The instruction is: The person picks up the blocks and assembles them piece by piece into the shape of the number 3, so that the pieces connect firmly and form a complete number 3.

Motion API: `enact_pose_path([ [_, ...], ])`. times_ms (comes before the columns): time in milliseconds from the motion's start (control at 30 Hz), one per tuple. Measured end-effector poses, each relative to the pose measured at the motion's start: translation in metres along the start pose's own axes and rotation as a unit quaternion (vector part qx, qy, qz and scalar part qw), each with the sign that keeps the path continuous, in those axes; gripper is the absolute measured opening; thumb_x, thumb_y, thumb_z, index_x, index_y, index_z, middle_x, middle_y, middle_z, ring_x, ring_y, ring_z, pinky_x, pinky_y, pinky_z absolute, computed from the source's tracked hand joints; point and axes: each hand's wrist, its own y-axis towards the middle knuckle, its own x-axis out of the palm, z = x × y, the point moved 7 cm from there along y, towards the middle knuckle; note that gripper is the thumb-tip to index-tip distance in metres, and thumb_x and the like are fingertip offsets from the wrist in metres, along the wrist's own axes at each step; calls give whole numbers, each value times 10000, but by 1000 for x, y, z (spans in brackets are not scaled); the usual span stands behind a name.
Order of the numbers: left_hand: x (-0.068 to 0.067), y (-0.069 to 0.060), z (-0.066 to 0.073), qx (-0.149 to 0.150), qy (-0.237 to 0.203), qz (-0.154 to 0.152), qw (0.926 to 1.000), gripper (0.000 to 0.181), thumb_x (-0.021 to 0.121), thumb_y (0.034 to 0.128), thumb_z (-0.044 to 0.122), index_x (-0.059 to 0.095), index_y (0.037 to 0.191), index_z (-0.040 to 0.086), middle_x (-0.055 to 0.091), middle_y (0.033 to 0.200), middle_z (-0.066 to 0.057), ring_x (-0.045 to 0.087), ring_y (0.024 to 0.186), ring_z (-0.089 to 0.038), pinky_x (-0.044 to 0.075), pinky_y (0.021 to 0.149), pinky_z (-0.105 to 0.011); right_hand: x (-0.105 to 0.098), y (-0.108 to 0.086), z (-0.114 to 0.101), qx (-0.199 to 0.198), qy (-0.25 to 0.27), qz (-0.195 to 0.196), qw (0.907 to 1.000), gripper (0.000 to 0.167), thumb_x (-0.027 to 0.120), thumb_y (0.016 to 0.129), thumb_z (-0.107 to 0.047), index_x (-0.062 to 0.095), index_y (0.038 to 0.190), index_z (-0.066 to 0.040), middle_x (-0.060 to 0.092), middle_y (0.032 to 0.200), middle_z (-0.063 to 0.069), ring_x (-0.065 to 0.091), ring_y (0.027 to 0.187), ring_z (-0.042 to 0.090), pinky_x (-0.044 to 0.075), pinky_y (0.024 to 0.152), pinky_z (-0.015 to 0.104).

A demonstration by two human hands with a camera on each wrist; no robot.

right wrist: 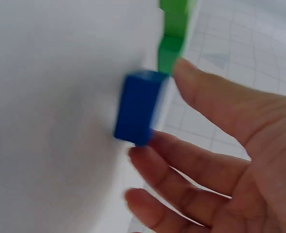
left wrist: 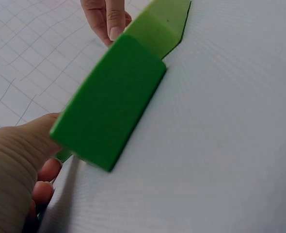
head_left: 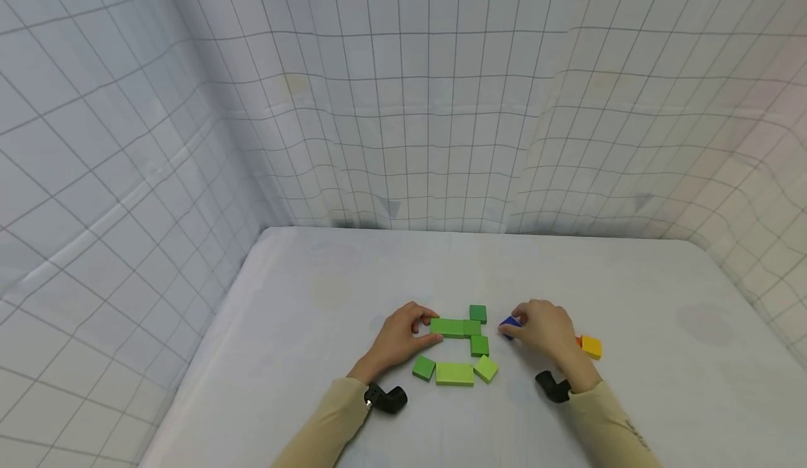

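My left hand [head_left: 403, 333] has thumb and fingertips at either side of the left end of a long green block [head_left: 447, 327], pinching it. A small green cube [head_left: 472, 328] touches that block's right end. To the right, my right hand [head_left: 545, 328] holds a blue block [head_left: 509, 323] between thumb and fingers, tilted in the right wrist view. In the left wrist view a dark green cube [left wrist: 109, 102] covers much of the space by the left thumb. Two more green cubes, an upper one [head_left: 478, 314] and a lower one [head_left: 480, 345], lie between the hands.
Nearer the front lie a dark green cube [head_left: 424, 368], a long light green block [head_left: 454, 374] and a turned light green cube [head_left: 486, 369]. By the right wrist sit a yellow block [head_left: 591, 347] and a partly hidden red one [head_left: 578, 340]. Gridded cloth [head_left: 410, 104] hangs behind the white table [head_left: 353, 272].
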Motion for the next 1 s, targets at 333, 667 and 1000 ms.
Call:
enact_pose_path([
  [333, 1, -3, -1, -46, -10, -28, 10000, 362, 726, 832, 402, 667, 1105, 172, 513, 889, 114, 430, 700, -61, 380, 630, -241, 8, 3, 16, 491, 514, -497, 9962, 337, 757, 796, -390, 704, 905, -75, 627, 810, 13, 541, 709, 186, 441, 613, 366],
  [667, 5, -2, 2, -170, -21, -120, 9998, 369, 733, 828, 397, 667, 1109, 166, 513, 887, 113, 431, 698, -59, 378, 628, -235, 11, 20, 15, 679, 772, -207, 9945, 348, 704, 867, -298, 665, 1052, -5, 663, 911, 120, 581, 768, 251, 478, 673, 404],
  [1000, 0, -2, 6, -83, -41, -30, 10000, 362, 731, 832, 391, 670, 1108, 165, 529, 892, 91, 430, 696, -62, 372, 620, -243, 22, 43, 25, 961, 1929, -223, 9763, 381, 691, 877, -272, 646, 1131, 9, 643, 926, 116, 562, 737, 223, 465, 638, 339],
])
